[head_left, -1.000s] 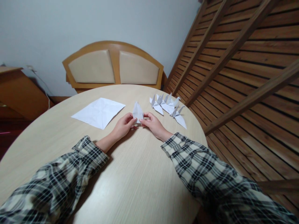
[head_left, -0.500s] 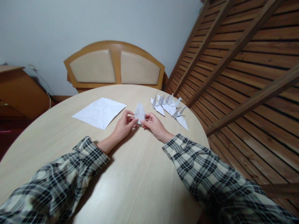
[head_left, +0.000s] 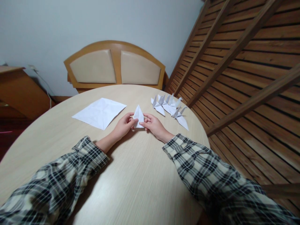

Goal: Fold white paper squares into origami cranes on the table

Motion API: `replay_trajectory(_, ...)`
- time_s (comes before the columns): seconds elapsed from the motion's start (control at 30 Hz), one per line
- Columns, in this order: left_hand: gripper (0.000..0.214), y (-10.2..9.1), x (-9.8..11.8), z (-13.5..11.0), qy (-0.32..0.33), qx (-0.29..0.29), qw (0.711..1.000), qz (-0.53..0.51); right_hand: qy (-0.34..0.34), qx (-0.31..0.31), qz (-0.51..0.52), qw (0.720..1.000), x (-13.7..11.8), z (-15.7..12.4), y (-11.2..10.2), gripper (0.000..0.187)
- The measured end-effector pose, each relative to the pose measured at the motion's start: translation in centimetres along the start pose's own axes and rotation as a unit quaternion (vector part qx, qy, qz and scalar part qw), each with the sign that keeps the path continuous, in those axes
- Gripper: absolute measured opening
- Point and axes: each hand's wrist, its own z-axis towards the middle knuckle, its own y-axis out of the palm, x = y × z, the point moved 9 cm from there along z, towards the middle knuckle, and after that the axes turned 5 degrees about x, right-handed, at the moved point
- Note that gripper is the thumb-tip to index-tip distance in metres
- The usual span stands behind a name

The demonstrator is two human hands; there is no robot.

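Between my two hands is a small folded piece of white paper (head_left: 138, 115), its pointed end facing away from me. My left hand (head_left: 125, 125) pinches its left side, thumb on the front face. On the other side my right hand (head_left: 154, 125) grips it in the same way, with the fingers partly hidden behind the paper. To the left lies a creased sheet of white paper (head_left: 99, 113), flat and apart from my hands. Several white paper cranes (head_left: 181, 120) stand close together to the right, beyond my right hand.
A round pale wooden table (head_left: 131, 175) carries all the paper. Behind it stands a padded wooden headboard (head_left: 118, 64) against the wall. A slatted wooden partition (head_left: 248, 81) slants along the right edge. At far left are a brown cabinet (head_left: 21, 87) and a white cable (head_left: 49, 97).
The folded paper has tipped and turned so that its front face shows flatter. Its layers, spread at the right before, now lie together. Both hands still hold it at nearly the same spot.
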Motion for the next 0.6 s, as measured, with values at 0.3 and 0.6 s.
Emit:
replay_trajectory(0.3, 0.025, 0.0, 1.5, -0.2, 0.041, 0.007, 0.998, 0.038, 0.003, -0.057, -0.027, 0.998, 0.1, -0.2, 1.0, 0.031)
replay_trajectory(0.6, 0.026, 0.7, 0.7, -0.4, 0.052, -0.04, 0.995, 0.074, -0.01, -0.063, -0.037, 0.997, -0.1, -0.3, 0.9, 0.031)
